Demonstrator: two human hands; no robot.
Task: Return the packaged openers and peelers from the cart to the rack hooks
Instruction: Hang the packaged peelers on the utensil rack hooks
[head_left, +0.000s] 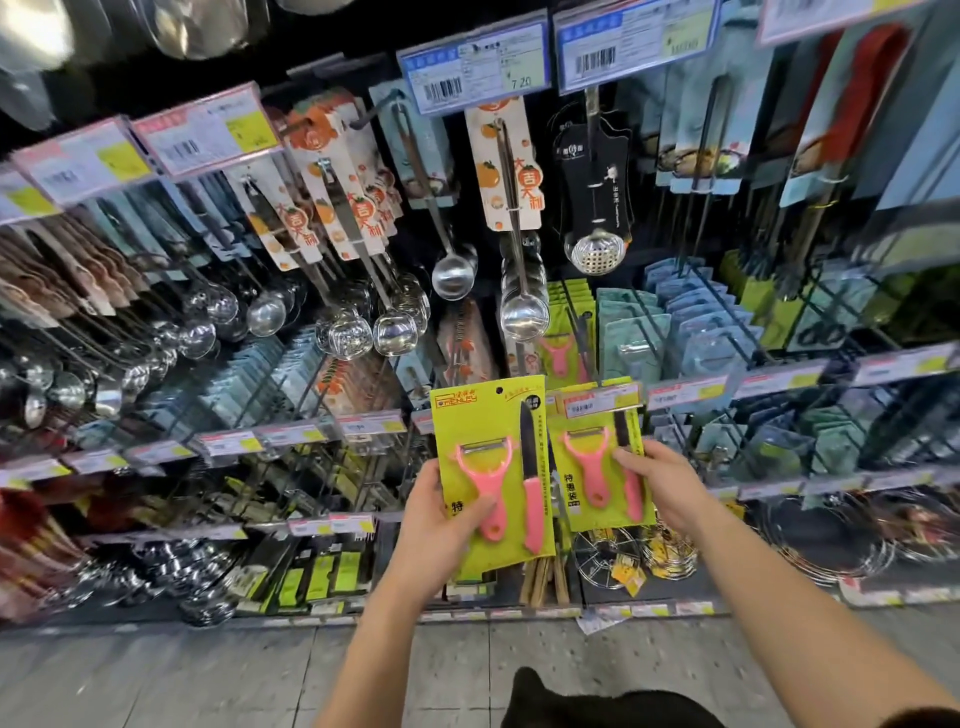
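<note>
Display rack (714, 296), wire hooks: held carded steel ladles (523, 312) upper left and centre, one slotted spoon (596, 249) on black card, green peeler packs (569, 312) beside blue carded packs (701, 322) mid-right. Price tags (475, 62) fronted the hooks. Wire trivets (605, 558) sat lowest.

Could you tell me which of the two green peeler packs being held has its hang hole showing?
The pack in the left hand; a price tag covers the right pack's top.

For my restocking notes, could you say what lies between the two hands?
Head view: the green peeler pack that the left hand grips and a second green pack that the right hand holds.
</note>
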